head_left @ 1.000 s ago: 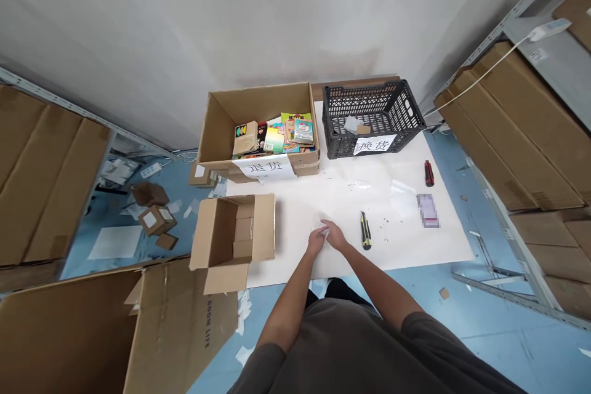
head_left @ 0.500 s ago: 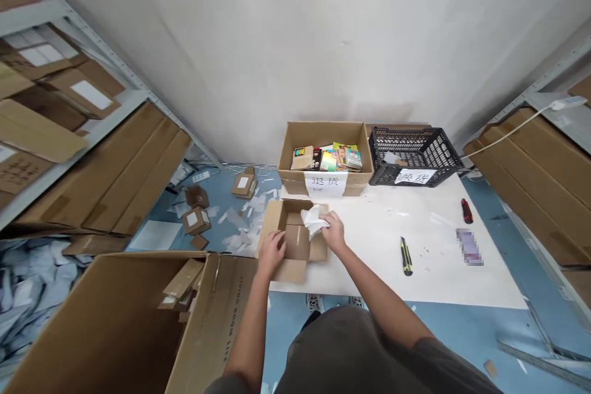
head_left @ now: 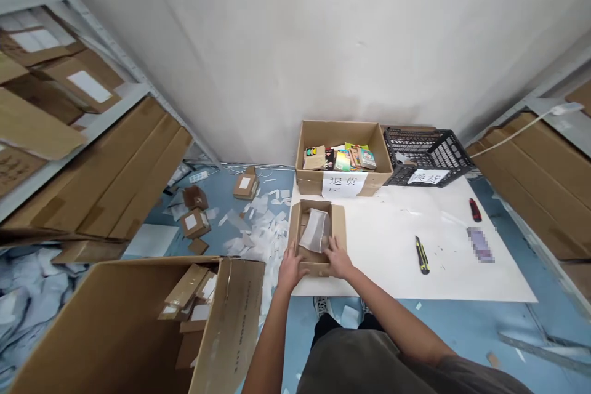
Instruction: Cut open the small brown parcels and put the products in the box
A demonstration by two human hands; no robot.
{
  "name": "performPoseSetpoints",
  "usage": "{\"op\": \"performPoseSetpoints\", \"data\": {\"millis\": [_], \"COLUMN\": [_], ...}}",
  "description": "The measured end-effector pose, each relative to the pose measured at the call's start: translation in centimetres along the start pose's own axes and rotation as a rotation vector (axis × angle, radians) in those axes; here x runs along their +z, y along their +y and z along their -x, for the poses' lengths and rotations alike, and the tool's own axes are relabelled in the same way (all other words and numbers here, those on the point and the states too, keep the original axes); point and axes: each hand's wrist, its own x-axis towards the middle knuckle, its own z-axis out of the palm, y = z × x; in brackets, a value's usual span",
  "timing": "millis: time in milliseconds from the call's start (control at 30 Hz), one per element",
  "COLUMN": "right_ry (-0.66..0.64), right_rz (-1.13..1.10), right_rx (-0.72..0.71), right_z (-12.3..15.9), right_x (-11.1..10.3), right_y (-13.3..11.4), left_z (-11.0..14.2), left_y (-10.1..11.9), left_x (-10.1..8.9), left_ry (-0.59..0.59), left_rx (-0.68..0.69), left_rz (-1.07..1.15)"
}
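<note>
A small open cardboard box [head_left: 316, 268] stands near the left end of the white table, its flaps folded outward. Inside it lies a crumpled sheet of thin white packing material [head_left: 316, 229]. My left hand [head_left: 290, 269] grips the near left corner, thumb across the front flap. At the near right corner my right hand [head_left: 339, 258] is closed on the box's edge, fingertips over the side. Neither hand holds the white sheet.
Behind are a carton of small coloured boxes [head_left: 308, 183] and a black crate [head_left: 392, 180]. A yellow-black utility knife [head_left: 422, 255], a red knife [head_left: 475, 210] and a blurred purple item [head_left: 481, 244] lie to the right. A large carton [head_left: 240, 320] stands left, by paper scraps.
The white sheet has left my right hand and now lies inside the small box. My right hand has moved down to the box's near right corner; my left hand has shifted to its near left corner.
</note>
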Motion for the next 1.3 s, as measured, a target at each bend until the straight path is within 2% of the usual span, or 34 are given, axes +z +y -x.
{"op": "performPoseSetpoints", "data": {"millis": [67, 133, 200, 267, 333, 433, 567, 633, 733, 867, 967, 1067, 1133, 1233, 1300], "right_ry": [-0.023, 0.042, 0.138, 0.261, 0.389, 0.524, 0.635, 0.692, 0.775, 0.886, 0.969, 1.071, 1.125, 1.115, 1.062], "right_rz": [0.012, 0.015, -0.004, -0.026, -0.041, -0.050, -0.040, -0.032, -0.030, -0.005, 0.016, 0.016, 0.011, 0.015, 0.021], "right_rx": [-0.051, -0.110, -0.185, -0.254, -0.300, -0.332, -0.305, -0.253, -0.125, 0.078, 0.269, 0.465, 0.587, 0.795, 0.958], "right_z": [0.6, 0.7, 1.1, 2.0, 3.5, 6.6, 12.3, 16.2, 23.5, 35.7, 45.7, 55.0, 60.0, 65.8, 68.5], "right_x": [1.3, 2.0, 1.6, 0.1, -2.2, -6.5, -11.8, -13.8, -16.1, -17.8, -17.9, -16.8, -15.7, -13.7, -12.6], "right_y": [0.2, 0.6, 1.5, 2.8, 4.4, 7.7, 14.2, 18.6, 26.1, 36.1, 42.1, 45.9, 47.4, 48.7, 49.3], "left_z": [0.0, 0.2, 0.5, 0.9, 1.0, 0.3, -1.8, -3.0, -4.4, -5.1, -4.4, -2.5, -0.9, 1.6, 2.9], "left_y": [-0.1, 0.2, 1.1, 3.1, 6.0, 11.8, 21.3, 26.8, 36.1, 49.7, 59.7, 68.3, 72.9, 78.1, 80.4], "left_x": [0.7, 1.0, 1.0, 0.8, 0.5, 0.6, 2.8, 5.1, 9.8, 17.4, 23.4, 28.9, 32.0, 35.5, 37.1], "left_ry": [0.024, 0.060, 0.127, 0.212, 0.299, 0.412, 0.481, 0.487, 0.464, 0.377, 0.269, 0.131, 0.028, -0.136, -0.226], "left_rx": [-0.003, 0.013, 0.044, 0.086, 0.130, 0.181, 0.287, 0.361, 0.492, 0.692, 0.858, 1.011, 1.083, 1.136, 1.139], "left_rz": [-0.037, -0.070, -0.096, -0.117, -0.131, -0.132, -0.114, -0.112, -0.104, -0.056, -0.010, 0.012, 0.001, -0.062, -0.121]}}
